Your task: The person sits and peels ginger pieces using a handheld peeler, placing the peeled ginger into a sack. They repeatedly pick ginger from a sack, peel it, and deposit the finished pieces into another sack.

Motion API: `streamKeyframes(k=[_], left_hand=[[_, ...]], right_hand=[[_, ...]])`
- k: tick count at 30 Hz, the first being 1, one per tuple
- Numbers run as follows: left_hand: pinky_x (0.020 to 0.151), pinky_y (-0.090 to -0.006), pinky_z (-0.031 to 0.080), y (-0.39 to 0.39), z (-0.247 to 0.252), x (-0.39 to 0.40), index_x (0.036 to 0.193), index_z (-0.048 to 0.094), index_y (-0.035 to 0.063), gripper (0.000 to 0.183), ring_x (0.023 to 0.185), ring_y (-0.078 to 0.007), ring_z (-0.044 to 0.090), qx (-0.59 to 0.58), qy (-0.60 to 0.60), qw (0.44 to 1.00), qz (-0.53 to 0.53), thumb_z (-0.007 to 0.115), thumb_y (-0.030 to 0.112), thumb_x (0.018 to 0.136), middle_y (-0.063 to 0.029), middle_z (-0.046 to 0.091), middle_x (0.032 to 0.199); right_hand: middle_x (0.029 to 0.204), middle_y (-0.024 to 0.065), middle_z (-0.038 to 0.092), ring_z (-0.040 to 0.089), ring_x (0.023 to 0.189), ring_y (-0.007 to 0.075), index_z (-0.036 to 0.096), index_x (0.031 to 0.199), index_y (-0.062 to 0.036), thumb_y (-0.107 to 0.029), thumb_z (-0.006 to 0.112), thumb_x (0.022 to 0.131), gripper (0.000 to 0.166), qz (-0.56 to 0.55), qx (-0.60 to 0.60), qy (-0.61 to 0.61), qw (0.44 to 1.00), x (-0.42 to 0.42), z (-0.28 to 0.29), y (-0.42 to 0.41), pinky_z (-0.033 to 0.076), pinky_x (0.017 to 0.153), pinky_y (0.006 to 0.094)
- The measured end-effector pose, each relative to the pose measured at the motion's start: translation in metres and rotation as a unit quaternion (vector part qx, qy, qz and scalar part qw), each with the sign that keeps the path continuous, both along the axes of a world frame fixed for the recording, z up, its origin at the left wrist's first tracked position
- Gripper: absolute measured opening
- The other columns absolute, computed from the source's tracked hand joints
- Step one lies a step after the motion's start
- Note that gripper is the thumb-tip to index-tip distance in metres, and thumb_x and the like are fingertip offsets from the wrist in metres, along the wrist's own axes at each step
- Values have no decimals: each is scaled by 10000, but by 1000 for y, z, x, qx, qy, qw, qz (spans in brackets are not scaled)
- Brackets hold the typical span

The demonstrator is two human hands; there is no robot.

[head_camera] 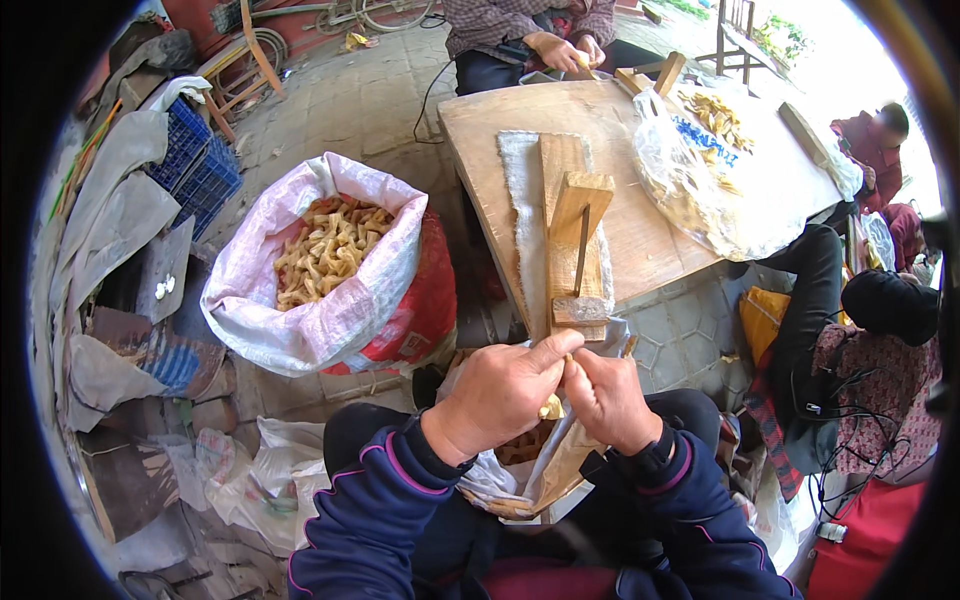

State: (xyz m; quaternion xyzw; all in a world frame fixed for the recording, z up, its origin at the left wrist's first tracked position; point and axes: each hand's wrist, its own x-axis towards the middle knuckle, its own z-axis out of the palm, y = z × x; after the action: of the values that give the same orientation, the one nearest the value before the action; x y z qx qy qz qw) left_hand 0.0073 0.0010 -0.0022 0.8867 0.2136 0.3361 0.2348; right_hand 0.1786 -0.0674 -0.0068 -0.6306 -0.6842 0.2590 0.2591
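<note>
My left hand (499,386) and my right hand (611,394) meet over my lap, thumbs and fingertips pinched together. Between them they grip a small yellowish piece (553,408), mostly hidden by the fingers. Beneath is a lined basket (517,508) between my knees, its contents in shadow. Just past my fingertips, a wooden plank fixture (564,161) lies over the table edge on a strip of pale cloth (523,187). It carries an upright wooden block (582,204), a slanting thin metal bar (582,251) and a small end block (579,310).
To the left stands a woven sack (322,341) full of tan knotted pieces (330,251). The wooden table (487,112) holds a clear plastic bag (675,180) of yellowish pieces. Across it a person's hands (562,52) work. Blue crates (199,176) stand far left; people sit at right.
</note>
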Motion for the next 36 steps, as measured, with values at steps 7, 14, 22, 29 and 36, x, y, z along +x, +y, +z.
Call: streamKeyframes(k=[7, 14, 22, 29, 36], left_hand=[[692, -269, 516, 8, 12, -17, 857, 653, -62, 120, 805, -145, 631, -283, -257, 924, -16, 589, 30, 898, -131, 641, 1039], [642, -230, 488, 12, 7, -20, 926, 665, -36, 166, 722, -108, 613, -259, -250, 933, 22, 605, 119, 931, -118, 652, 998], [496, -180, 402, 2, -1, -16, 1131, 600, -14, 299, 593, -58, 558, -635, -206, 739, -89, 679, 149, 892, -43, 648, 778], [519, -193, 441, -5, -3, -14, 1016, 635, -6, 150, 583, -78, 570, -609, -246, 754, -5, 639, 87, 898, -42, 627, 722], [784, -263, 507, -18, -17, 7, 1217, 602, 9, 338, 877, -121, 635, -536, -102, 835, -76, 621, 216, 949, -78, 688, 965]], right_hand=[[620, -56, 426, 314, 545, 44, 579, 782, -40, -419, 436, 1019, 470, 31, -294, 529, 795, 4, 8, -9, 256, 504, 226], [583, -56, 355, 228, 507, 47, 561, 760, -40, -424, 500, 989, 451, 17, -276, 577, 768, 4, 6, -8, 190, 492, 228], [599, -85, 347, 240, 518, 33, 575, 787, -60, -354, 477, 1016, 385, -13, -319, 580, 749, 1, 7, -4, 177, 486, 223], [607, -72, 356, 251, 525, 44, 562, 785, -62, -351, 519, 995, 359, -7, -265, 570, 778, 8, 5, -9, 201, 490, 231], [637, -8, 415, 342, 526, 85, 494, 844, -75, -291, 501, 1004, 269, -12, -55, 682, 729, 8, 1, -4, 282, 500, 239]])
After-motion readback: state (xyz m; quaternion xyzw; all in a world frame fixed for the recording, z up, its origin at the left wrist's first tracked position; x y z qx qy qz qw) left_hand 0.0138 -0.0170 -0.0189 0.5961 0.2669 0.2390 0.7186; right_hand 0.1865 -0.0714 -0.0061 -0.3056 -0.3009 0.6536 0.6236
